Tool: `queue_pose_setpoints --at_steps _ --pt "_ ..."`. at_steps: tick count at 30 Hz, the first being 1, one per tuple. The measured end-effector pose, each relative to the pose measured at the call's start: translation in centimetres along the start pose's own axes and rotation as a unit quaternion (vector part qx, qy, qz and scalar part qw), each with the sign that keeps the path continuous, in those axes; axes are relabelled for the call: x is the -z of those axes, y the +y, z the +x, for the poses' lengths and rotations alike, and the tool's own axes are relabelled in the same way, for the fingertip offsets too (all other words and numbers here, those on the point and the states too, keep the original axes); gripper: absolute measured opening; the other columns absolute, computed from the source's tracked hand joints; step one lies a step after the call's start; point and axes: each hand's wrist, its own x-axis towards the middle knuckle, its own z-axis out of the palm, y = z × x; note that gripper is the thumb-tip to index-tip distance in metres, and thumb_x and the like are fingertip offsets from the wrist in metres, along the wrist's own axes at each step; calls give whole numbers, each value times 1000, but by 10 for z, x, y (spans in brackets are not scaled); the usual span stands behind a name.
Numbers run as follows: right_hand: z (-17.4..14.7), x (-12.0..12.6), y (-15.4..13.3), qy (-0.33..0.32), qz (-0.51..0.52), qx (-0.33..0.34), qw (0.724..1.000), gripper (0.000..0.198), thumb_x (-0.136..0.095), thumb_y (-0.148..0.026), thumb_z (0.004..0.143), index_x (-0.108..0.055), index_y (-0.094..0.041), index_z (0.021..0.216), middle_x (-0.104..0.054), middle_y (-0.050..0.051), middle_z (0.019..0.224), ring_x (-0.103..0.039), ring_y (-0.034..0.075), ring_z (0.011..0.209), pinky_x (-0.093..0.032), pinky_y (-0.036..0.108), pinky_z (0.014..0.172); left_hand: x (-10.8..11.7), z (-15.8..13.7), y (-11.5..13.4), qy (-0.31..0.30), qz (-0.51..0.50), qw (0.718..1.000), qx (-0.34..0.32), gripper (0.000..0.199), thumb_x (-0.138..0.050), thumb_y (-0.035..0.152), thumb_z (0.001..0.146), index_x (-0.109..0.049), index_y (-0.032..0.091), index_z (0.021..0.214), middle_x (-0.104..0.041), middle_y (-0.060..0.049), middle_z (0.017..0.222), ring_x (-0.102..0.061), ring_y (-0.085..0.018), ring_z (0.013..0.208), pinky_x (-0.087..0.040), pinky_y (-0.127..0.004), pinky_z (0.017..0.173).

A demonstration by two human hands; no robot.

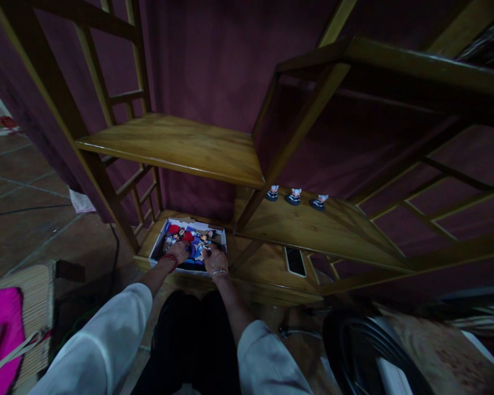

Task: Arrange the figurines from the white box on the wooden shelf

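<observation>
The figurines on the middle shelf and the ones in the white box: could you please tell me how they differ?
The three shelf figurines stand upright in a spaced row, untouched; the box figurines lie jumbled together in the white box on the lowest shelf, with the left hand and right hand on them. Both groups look like small, colourful figures.

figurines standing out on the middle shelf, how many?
3, in a row at the back edge: left small white-topped figurine, middle figurine, right figurine. More lie in the white box, partly hidden by hands.
</observation>
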Motion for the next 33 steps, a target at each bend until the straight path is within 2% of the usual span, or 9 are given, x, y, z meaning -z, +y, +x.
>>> queue_pose_setpoints --at_steps 6,11,14,17,20,22,29,33 --pt "-1 -4 2 6 -6 8 1000 32 -40 -36 83 -56 -23 107 -65 7 91 -60 17 79 -42 24 68 1 1 -3 -17 85 996 21 40 -48 13 69 -57 19 108 -63 -11 99 -57 -21 96 -42 -27 80" --pt "-2 -3 2 8 0 19 1000 33 -39 -38 83 -56 -24 108 -65 6 93 -60 17 81 -41 24 70 5 -3 1 32 103 994 5 39 -42 19 75 -54 22 112 -64 -10 99 -58 -20 95 -42 -27 80" --pt "-1 -1 1 12 12 21 1000 32 -41 -38 82 -56 -25 107 -65 6 95 -60 16 83 -41 24 71 7 -5 7 53 79 995 22 36 -43 23 75 -57 21 107 -65 -9 97 -59 -20 93 -43 -26 77" --pt "0 0 1 14 24 4 1000 31 -42 -37 82 -56 -24 106 -65 5 94 -60 17 83 -41 24 71 7 -5 13 55 15 997 58 35 -47 21 71 -58 19 105 -67 -8 87 -62 -18 81 -46 -24 70" --pt "1 1 1 28 54 -4 998 29 -43 -36 81 -56 -22 104 -64 5 96 -59 15 85 -42 22 73 4 -7 16 36 -98 992 75 38 -46 17 70 -57 17 107 -67 -6 75 -62 -14 60 -47 -21 57" --pt "1 1 1 41 79 -11 996 29 -44 -35 81 -56 -21 102 -64 4 97 -59 15 87 -42 22 74 2 -9 19 35 -172 981 79 38 -46 15 69 -57 16 105 -67 -6 74 -61 -13 53 -45 -20 50" --pt "-6 7 -5 60 127 -62 988 30 -42 -38 80 -57 -21 99 -66 4 90 -60 16 82 -43 24 72 -6 -27 30 82 -325 937 104 30 -47 8 67 -61 14 92 -66 -4 73 -61 -12 56 -45 -17 47" --pt "-13 11 -9 73 187 -69 977 29 -41 -38 81 -58 -20 96 -65 4 86 -61 15 78 -45 23 68 -9 -36 35 95 -381 915 94 31 -44 5 68 -58 12 94 -64 -4 73 -60 -11 55 -45 -17 45"
